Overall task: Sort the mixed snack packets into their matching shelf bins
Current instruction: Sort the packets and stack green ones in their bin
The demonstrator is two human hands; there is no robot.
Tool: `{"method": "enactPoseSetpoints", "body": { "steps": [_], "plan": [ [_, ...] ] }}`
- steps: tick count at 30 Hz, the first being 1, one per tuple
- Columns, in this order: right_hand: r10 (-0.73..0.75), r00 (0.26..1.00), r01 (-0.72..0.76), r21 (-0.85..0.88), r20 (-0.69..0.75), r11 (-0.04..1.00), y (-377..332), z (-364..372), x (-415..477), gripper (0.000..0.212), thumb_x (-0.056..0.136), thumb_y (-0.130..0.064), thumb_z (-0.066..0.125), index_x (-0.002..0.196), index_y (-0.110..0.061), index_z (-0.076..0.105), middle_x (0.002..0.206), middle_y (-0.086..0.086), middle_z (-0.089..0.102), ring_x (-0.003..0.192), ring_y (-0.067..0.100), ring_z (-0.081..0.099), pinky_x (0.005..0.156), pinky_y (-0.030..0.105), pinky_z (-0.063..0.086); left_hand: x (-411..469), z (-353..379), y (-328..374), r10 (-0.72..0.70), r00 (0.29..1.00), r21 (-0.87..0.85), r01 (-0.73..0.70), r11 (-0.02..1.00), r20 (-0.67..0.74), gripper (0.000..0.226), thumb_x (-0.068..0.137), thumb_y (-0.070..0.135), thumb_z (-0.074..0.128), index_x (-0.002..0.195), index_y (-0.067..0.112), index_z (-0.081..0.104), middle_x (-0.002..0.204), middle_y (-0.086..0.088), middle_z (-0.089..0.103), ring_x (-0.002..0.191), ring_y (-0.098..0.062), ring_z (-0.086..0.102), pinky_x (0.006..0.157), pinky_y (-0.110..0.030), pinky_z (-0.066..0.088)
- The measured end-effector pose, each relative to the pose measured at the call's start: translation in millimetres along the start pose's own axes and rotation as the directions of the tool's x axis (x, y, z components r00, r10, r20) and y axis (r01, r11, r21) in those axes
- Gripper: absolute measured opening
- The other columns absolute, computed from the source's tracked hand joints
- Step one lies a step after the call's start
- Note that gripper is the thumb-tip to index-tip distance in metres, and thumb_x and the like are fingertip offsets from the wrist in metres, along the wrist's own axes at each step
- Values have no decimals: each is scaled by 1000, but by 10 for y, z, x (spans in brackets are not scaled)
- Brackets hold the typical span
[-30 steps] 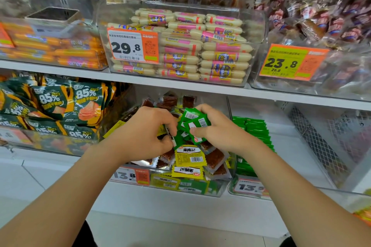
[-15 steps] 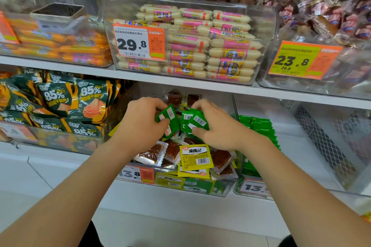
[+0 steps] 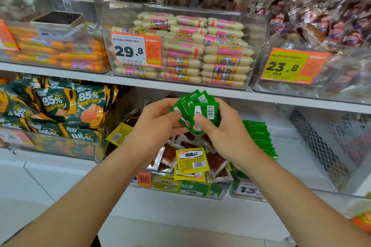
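Green packets [image 3: 201,109] fanned between both hands, above the mixed bin [image 3: 218,190].
Their lower ends vanish behind fingers, so the count is unclear. The fan stands roughly upright, barcode backs facing out, tops near the shelf edge [image 3: 251,96]. The left hand [image 3: 158,124] grips its left side; the right hand [image 3: 226,134] pinches the front packet.

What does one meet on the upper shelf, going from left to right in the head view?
In clear bins: orange sausages → pale pink-labelled sausages → dark-wrapped snacks.
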State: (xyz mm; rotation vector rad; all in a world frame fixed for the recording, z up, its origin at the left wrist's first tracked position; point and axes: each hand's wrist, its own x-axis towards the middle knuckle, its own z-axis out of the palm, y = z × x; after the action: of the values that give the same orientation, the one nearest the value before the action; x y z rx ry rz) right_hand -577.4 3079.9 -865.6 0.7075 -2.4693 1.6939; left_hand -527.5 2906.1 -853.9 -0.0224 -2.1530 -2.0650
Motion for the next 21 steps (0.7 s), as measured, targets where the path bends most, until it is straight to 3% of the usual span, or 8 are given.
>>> {"method": "enactPoseSetpoints", "body": {
  "steps": [3,5,7,10,13,16,18,21],
  "plan": [
    [-27,998,34,-148,50,988,12,-59,-55,35,105,-34,58,139,-32,48,130,-6,51,122,5,53,100,27,44,4,108,34,55,997,1,-55,998,59,40,108,1,42,127,24,68,114,-2,78,109,-20,73,93,-34,60],
    [-46,987,69,-148,154,987,-6,-68,-110,40,107,-34,53,145,-34,39,137,-6,45,126,5,51,103,27,45,5,244,50,42,998,-31,-40,999,49,47,94,3,47,113,36,74,108,0,78,105,-18,73,90,-41,59],
    [-59,968,89,-113,244,990,-26,-30,-180,50,108,-30,52,152,-36,28,142,-2,44,130,10,52,107,36,48,-18,388,16,29,1000,-117,-28,993,8,46,77,14,49,103,40,75,104,2,77,100,-17,71,90,-45,57],
    [-76,964,113,-134,255,985,-85,-36,-260,59,105,-21,50,153,-40,22,143,-4,40,127,15,53,107,44,48,-110,580,-20,5,997,-191,-19,981,-77,42,82,42,52,118,27,66,118,-8,70,111,-21,68,97,-46,54],
    [-134,975,170,-206,176,964,-180,-152,-338,54,103,-19,56,149,-33,31,135,-5,49,120,8,55,100,32,50,-122,670,-17,79,986,-7,-81,997,-146,43,93,62,43,117,31,60,123,-12,59,115,-23,62,98,-47,53],
    [-65,995,79,-200,71,977,-193,-373,-378,41,101,-24,67,136,-26,46,107,-10,66,92,3,67,77,26,56,-80,771,1,135,985,149,-119,982,-105,31,107,53,37,115,31,59,116,-4,61,109,-15,61,93,-39,52],
    [-6,998,23,-282,61,959,-103,-579,-389,39,99,-25,71,131,-27,49,99,-17,66,88,-2,65,71,18,51,-86,851,-9,149,988,229,-140,963,-26,33,108,49,37,128,30,55,120,7,62,109,-3,59,90,-25,46],
    [33,999,-38,-466,-19,884,78,-944,-415,46,97,-26,72,134,-30,45,106,-13,65,96,7,63,79,29,50,-68,960,-127,191,980,463,-195,865,55,42,108,34,45,149,26,41,138,10,51,119,-3,52,98,-23,42]
  ]
}}
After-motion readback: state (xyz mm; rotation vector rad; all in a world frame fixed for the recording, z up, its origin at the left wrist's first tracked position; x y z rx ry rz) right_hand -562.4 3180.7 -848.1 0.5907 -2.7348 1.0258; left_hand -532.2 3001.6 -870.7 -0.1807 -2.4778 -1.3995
